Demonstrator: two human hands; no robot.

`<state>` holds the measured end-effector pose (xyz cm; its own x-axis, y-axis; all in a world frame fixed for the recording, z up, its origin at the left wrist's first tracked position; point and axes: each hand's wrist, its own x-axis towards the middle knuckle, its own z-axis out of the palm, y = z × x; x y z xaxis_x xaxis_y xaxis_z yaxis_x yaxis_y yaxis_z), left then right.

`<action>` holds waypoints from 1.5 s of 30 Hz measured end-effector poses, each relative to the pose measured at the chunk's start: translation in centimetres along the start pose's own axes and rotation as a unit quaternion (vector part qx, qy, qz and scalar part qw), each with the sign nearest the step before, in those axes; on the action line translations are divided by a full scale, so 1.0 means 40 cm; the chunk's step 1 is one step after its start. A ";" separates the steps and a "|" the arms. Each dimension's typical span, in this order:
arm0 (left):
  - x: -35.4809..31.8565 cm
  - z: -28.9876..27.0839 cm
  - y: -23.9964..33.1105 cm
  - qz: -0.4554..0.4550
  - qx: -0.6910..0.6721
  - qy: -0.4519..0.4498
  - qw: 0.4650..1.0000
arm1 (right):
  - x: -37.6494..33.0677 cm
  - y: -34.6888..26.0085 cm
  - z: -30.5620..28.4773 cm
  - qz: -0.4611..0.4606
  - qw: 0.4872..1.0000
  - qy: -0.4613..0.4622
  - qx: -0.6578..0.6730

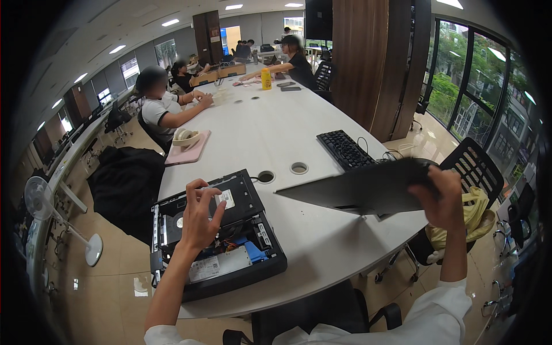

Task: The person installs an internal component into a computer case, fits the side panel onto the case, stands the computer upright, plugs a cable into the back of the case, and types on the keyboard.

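A black desktop computer case (244, 280) lies flat on the near left of the white table, its top side uncovered. Inside it show a drive with a white label (229, 199), coloured cables and a blue plastic part (254, 252). My left hand (201, 214) is over the case with its fingers apart and slightly bent; whether a fingertip touches the drive I cannot tell. On the right, my right hand (444, 198) grips one end of a thin dark panel, apparently the case's cover (356, 187). The panel is tilted and held above the table.
Behind the panel is a black keyboard (345, 149) with a loose cable. Two round cable holes (299, 168) pierce the white table (259, 135). Pale headphones (186, 137) rest on a pink flat item (192, 150). A seated person (164, 109) works at the left edge; a yellow bottle (265, 79) stands farther off.
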<state>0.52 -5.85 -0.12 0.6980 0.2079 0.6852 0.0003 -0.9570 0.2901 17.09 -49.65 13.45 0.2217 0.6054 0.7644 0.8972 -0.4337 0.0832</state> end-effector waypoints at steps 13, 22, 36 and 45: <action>0.004 -0.005 0.007 0.010 -0.013 -0.006 1.000 | 0.039 0.128 0.033 0.230 0.890 0.194 0.344; 0.012 -0.015 0.035 0.029 -0.028 -0.009 0.999 | 0.029 0.173 0.046 0.259 0.852 0.216 0.401; 0.022 -0.029 0.047 -0.008 -0.152 -0.033 0.988 | 0.063 0.174 0.090 0.317 0.639 0.405 0.572; 0.087 -0.056 0.153 -0.013 -0.556 -0.070 0.828 | 0.242 -0.070 0.271 0.333 0.475 0.376 0.722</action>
<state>1.36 -10.54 5.54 0.7843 0.1266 0.6073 -0.5884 -0.1582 0.7929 20.85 -35.33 13.66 0.9288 0.0091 0.3704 0.1697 0.8781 -0.4473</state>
